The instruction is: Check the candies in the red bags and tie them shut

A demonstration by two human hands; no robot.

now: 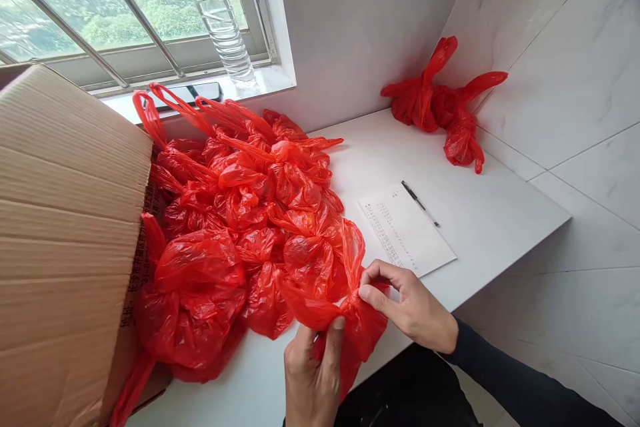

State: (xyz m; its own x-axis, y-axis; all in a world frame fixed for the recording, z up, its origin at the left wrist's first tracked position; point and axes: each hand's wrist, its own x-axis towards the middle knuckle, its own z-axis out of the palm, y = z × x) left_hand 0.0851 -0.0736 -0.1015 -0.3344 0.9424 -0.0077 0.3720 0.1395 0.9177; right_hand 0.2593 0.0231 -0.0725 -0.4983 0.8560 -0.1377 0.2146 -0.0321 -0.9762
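A red plastic bag (pixel 357 320) sits at the near edge of the white counter (pixel 480 213). My left hand (pixel 311 373) pinches one of its handles from below, thumb up against the plastic. My right hand (pixel 410 303) pinches the other handle at the bag's top, fingers closed on it. Just behind lies a large heap of tied red bags (pixel 240 220), spilling from the mouth of a tipped cardboard box (pixel 60 240) on the left.
A sheet of paper (pixel 405 230) with a black pen (pixel 419 203) lies right of the heap. Two or three more red bags (pixel 440 107) sit in the far corner against the tiled wall. A clear bottle (pixel 220 20) and a phone (pixel 193 93) rest on the window sill.
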